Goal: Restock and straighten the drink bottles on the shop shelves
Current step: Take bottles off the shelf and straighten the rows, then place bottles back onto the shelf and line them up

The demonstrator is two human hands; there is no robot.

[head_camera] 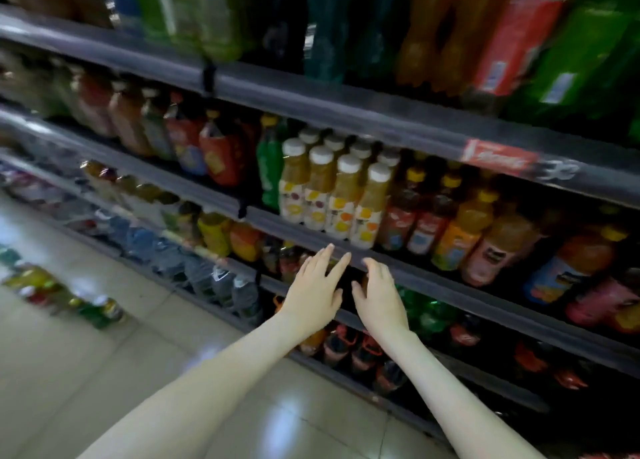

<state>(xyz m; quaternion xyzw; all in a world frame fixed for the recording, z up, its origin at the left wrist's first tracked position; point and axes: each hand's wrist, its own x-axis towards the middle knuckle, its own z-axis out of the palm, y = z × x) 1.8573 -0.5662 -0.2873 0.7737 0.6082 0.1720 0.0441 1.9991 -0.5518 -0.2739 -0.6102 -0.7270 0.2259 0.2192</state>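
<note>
- Floor [114,365] first, right under me: pale glossy tiles, ceiling light glaring off them, running along the foot of the shelving.
- Both my bare forearms reach up and in from the bottom of the view.
- My left hand [313,297]: fingers straight and spread, holding nothing, tips up by the grey shelf rail [450,287]. I can't tell if they touch it.
- My right hand [379,297], just beside the left: fingers loosely bent, thumb out, nothing in it, tips right under the same rail.
- Below my wrists, dark bottles with red labels [349,348] stand on the low shelf.
- Behind my right hand there are green bottles [426,309], deep in shadow.
- Just above my fingertips, on that rail's shelf, are the white-capped juice bottles [332,195]: yellow drink, fruit labels, upright in tight rows.
- To their right, red-labelled and orange bottles [460,237] with yellow caps, some tilted.
- To their left stands one green bottle [270,168], then red-labelled ones, blurred.
- Further left and low down, clear water bottles [207,271] in a row.
- On the rail above, a red price tag [498,157], unreadable.
- Top shelf: big orange bottles [443,36] and green packs [581,60].
- Far left, a cluster of bottles on the floor [69,292], blurred.
</note>
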